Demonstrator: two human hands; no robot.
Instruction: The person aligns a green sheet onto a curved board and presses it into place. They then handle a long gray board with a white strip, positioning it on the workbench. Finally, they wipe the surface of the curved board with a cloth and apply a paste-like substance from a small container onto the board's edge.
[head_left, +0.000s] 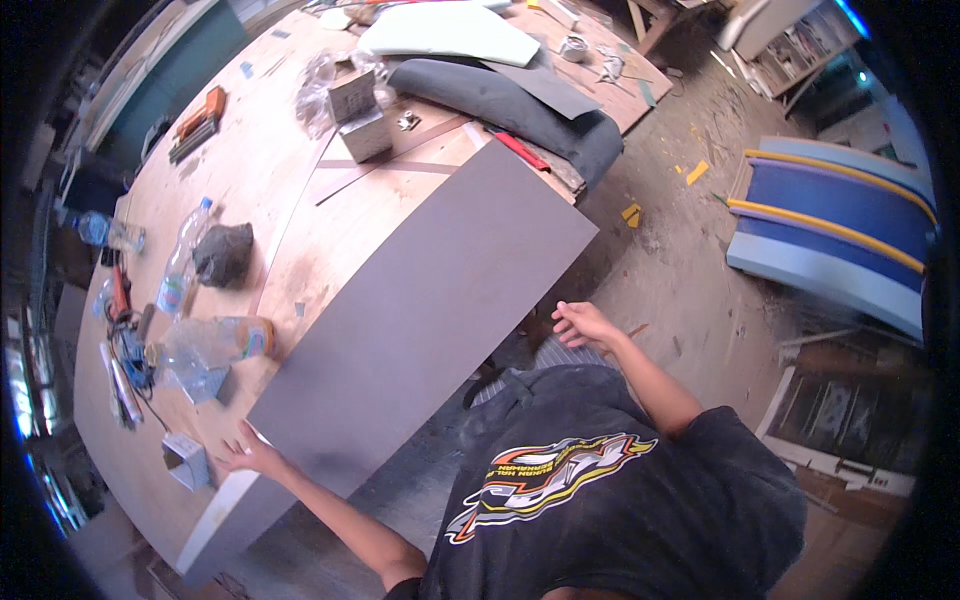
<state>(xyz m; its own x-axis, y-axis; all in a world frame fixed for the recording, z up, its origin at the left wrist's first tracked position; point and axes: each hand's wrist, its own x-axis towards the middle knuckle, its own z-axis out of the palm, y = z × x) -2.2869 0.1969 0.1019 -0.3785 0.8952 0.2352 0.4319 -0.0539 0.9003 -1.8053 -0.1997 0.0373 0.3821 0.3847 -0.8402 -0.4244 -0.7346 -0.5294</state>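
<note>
A long flat grey panel [420,310] lies slantwise along the near side of the wooden worktable [300,240], partly over its edge. At the panel's lower left end is my left hand [252,452], fingers spread, beside a small open white box [186,461]. Whether its thumb touches the panel's edge I cannot tell. My right hand [585,326] is in the air off the panel's near right edge, in front of my body. Its fingers are loosely bent and apart, with nothing visible in them.
Several plastic bottles, one large and amber [235,338], stand or lie left, near a dark lump [223,255]. Beyond the panel are a cardboard box [363,135], a red cutter [520,150] and a dark grey sheet roll [500,100]. A blue curved piece [830,215] stands right.
</note>
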